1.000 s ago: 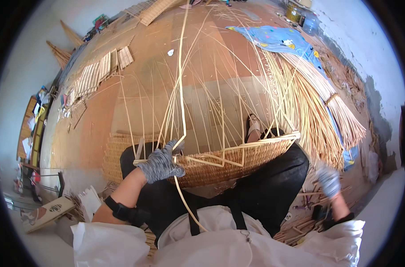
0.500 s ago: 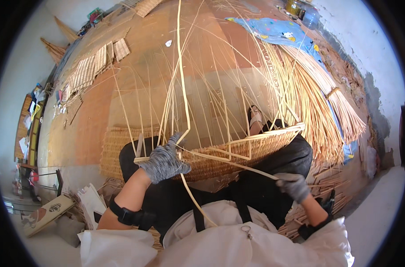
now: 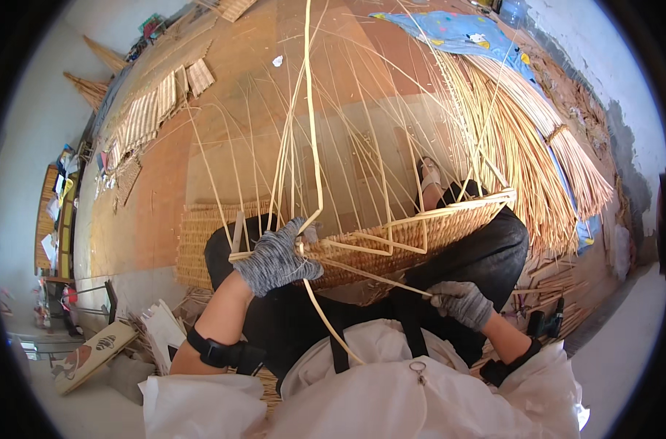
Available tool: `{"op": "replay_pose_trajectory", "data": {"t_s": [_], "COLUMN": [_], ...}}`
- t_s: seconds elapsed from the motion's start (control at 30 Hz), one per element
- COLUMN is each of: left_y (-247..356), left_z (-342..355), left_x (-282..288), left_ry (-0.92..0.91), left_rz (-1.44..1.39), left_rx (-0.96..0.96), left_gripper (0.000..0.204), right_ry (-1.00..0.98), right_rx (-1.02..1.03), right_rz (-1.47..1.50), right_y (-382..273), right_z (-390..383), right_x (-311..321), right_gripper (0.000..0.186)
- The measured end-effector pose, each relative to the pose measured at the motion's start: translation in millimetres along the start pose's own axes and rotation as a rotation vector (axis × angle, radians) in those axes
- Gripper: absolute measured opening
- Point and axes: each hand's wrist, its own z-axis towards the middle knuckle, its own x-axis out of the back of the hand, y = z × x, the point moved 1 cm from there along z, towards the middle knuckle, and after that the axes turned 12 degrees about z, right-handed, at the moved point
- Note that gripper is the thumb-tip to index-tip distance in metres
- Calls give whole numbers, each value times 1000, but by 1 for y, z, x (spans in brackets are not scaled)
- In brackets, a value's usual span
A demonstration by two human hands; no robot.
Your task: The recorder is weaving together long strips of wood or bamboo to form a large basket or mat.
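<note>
A woven wicker panel lies across my lap, with thin upright stakes rising from its far edge. My left hand, in a grey knitted glove, is closed around the panel's left end, where several canes meet. A thick pale cane rises bent from that grip, and a curved length of cane hangs below it toward my apron. My right hand, also gloved, is closed on the end of a wicker rod. That rod runs slantwise from beside my left hand, below the rim.
A large bundle of pale wicker rods lies on the right, beside a blue patterned cloth. Woven mats lie at the far left. Another woven section is beyond my left knee. Offcuts and tools litter the floor near my right elbow.
My right hand has moved left and inward over my lap, still gripping the rod's end. My left hand keeps its hold on the panel. The whole view has shifted slightly.
</note>
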Motion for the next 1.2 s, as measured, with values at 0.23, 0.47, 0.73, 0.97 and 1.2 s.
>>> {"op": "replay_pose_trajectory", "data": {"t_s": [0.23,0.47,0.73,0.97,1.2], "left_y": [8,-6,20,0,4], "left_z": [-5,-1,2,-12,-3], "left_x": [2,1,13,7,9], "left_ry": [46,65,13,-20,-55], "left_rz": [-41,42,-23,-116,-45], "left_rx": [-6,4,-14,20,17], "left_gripper": [47,59,82,91,99], "right_ry": [132,197,-31,44,547], "right_rx": [-26,-110,287,169,-490], "right_rz": [212,185,-425,-1213,-475], "right_y": [44,59,-22,-80,87], "right_z": [-61,-79,95,-21,-147], "right_x": [82,71,-79,40,123], "right_gripper": [14,15,27,76,59]}}
